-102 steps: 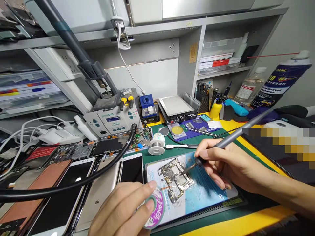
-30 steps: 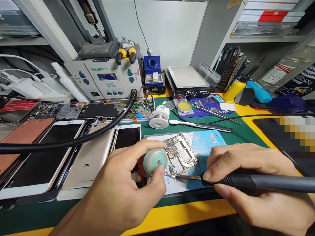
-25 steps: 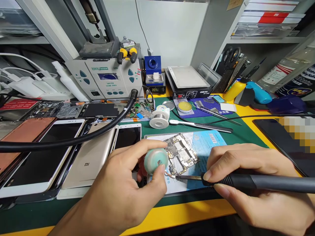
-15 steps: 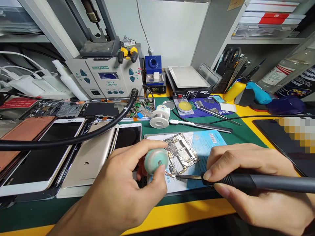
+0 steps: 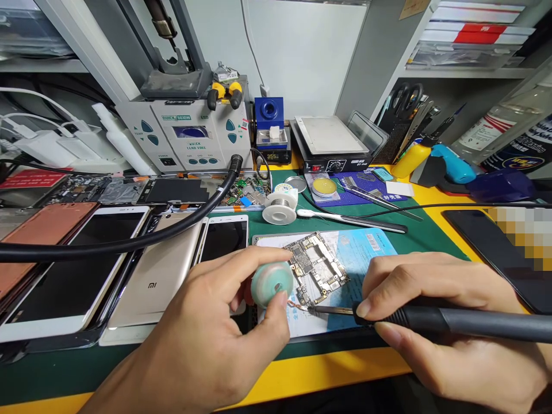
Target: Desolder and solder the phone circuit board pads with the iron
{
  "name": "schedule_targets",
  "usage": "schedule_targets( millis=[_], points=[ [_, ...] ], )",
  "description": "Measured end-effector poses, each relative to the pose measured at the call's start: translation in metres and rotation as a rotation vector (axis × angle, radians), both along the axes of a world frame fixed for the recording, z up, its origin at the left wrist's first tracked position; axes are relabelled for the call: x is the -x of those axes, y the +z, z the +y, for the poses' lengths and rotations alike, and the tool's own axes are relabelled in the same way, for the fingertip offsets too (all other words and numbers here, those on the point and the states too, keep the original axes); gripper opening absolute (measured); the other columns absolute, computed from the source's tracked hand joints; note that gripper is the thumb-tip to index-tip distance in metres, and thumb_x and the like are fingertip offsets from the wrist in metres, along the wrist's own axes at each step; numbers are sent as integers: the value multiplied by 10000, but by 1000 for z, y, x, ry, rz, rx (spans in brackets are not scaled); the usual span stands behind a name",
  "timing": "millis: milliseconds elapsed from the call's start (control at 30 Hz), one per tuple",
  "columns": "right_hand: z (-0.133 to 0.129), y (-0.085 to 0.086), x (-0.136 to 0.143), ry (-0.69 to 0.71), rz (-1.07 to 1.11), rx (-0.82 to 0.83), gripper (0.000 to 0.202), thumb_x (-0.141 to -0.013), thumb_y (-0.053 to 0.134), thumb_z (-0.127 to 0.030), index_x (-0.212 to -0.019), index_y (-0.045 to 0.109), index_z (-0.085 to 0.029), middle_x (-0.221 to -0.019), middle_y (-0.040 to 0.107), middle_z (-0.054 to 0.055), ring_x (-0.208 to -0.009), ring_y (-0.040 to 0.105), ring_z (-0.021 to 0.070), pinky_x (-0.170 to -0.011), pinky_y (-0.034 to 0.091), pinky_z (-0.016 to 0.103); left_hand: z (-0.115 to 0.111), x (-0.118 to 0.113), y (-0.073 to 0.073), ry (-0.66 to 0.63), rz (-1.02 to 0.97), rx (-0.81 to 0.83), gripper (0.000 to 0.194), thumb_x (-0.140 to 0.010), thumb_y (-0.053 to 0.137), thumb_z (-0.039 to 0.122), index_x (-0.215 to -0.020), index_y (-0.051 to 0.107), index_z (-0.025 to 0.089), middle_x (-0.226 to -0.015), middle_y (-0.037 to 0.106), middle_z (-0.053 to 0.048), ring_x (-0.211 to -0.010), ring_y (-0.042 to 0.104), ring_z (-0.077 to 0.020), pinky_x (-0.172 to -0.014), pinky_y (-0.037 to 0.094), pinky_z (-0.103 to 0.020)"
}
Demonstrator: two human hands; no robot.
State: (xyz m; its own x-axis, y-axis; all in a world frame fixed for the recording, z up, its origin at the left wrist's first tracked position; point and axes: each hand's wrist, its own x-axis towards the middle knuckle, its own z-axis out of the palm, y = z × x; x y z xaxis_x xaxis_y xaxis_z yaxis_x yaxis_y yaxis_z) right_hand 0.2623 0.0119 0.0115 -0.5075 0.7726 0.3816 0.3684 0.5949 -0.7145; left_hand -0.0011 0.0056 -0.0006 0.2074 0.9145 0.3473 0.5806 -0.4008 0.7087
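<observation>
My left hand holds a round teal spool between thumb and fingers. A short copper-coloured braid runs from the spool to the tip of a black-handled soldering iron. My right hand grips the iron's handle from the right. Iron tip and braid meet at the lower left edge of a phone circuit board. That board lies on a blue and white card; my left fingertips are beside its upper left corner.
Several phones, one a gold phone, lie at left under a thick black hose. Behind are a solder spool, a brush, tweezers and a grey soldering station. A black phone lies at right.
My left hand and the teal spool have shifted slightly left. The braid still reaches the iron tip, and my right hand has hardly moved.
</observation>
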Motion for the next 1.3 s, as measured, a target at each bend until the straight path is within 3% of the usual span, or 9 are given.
schedule_targets(
  millis=[167, 367, 833, 1300],
  points=[
    [0, -1, 0, 3, 3, 5, 380, -691, 701, 27, -933, 715, -265, -745, 739, -62, -567, 665, 97, -575, 518, 216, -1, 1, -1, 0, -5, -4, 296, -880, 659, 200, -1118, 716, 367, -870, 759, 150, -632, 614, -13, -600, 471, -13],
    [-3, 0, -1, -12, -7, 15, 388, -682, 695, 29, -923, 709, -275, -736, 744, -59, -560, 670, 109, -570, 518, 231, 0, 3, 1, -36, 74, 7, 258, -895, 640, 219, -1120, 714, 322, -852, 778, 105, -603, 629, -48, -518, 465, -105],
    [-1, -4, -4, 28, -13, 12, 390, -711, 700, 31, -962, 716, -268, -766, 750, -53, -575, 673, 109, -576, 513, 228, 0, 2, 2, -30, 47, -24, 274, -871, 655, 199, -1103, 739, 316, -746, 676, 116, -555, 516, -47, -536, 445, -101],
    [5, 0, -4, -14, -16, 94, 297, -741, 703, -19, -896, 762, -266, -733, 750, -53, -574, 675, 116, -564, 531, 208, 0, 4, 5, -65, 54, -1, 268, -879, 639, 231, -1117, 736, 307, -791, 758, 89, -573, 607, -69, -505, 470, -139]
  ],
)
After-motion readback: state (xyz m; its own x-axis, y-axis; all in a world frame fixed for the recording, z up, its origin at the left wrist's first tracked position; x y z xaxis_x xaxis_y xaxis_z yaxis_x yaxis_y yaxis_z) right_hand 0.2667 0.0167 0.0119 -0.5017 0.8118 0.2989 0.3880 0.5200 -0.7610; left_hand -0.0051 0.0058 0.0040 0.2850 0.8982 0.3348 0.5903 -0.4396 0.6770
